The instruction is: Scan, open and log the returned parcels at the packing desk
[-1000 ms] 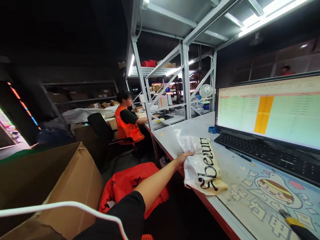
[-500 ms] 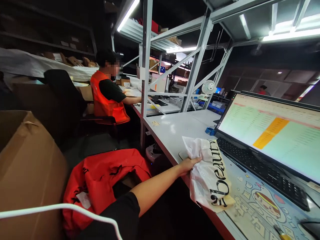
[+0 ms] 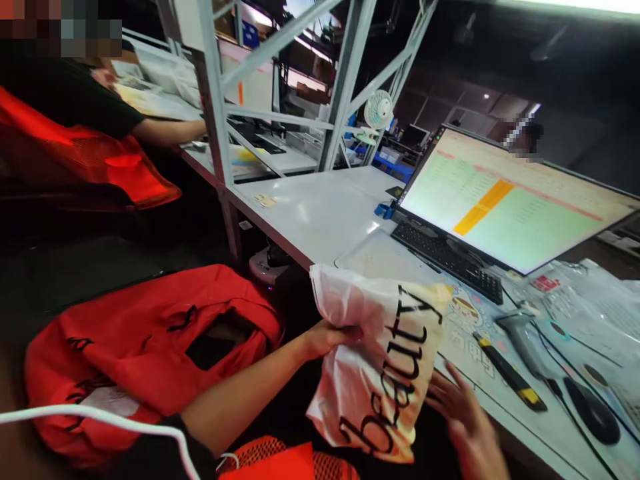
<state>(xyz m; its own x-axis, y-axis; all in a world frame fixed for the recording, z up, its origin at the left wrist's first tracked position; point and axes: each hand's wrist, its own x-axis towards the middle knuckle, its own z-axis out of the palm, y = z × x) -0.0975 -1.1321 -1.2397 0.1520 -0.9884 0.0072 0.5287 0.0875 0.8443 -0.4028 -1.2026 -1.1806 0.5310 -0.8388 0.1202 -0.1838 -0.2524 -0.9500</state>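
My left hand point(image 3: 327, 337) grips the left edge of a white plastic bag point(image 3: 380, 360) printed with black "beauty" lettering, holding it in the air in front of the desk edge. My right hand point(image 3: 463, 413) is just to the right of the bag's lower corner, fingers spread, nothing held in it; whether it touches the bag I cannot tell. The bag hangs above my lap, tilted, with its top toward the desk.
On the white desk point(image 3: 310, 213) stand a monitor point(image 3: 505, 200) and keyboard point(image 3: 447, 257); a barcode scanner point(image 3: 523, 337), a yellow-black utility knife point(image 3: 507, 373), a mouse point(image 3: 593, 410). A red fabric bag point(image 3: 145, 347) lies lower left. A person in an orange vest point(image 3: 75, 140) sits far left.
The bag has been lifted off the desk and pulled toward me. My right hand has come into view beside it. The view has tilted down and right.
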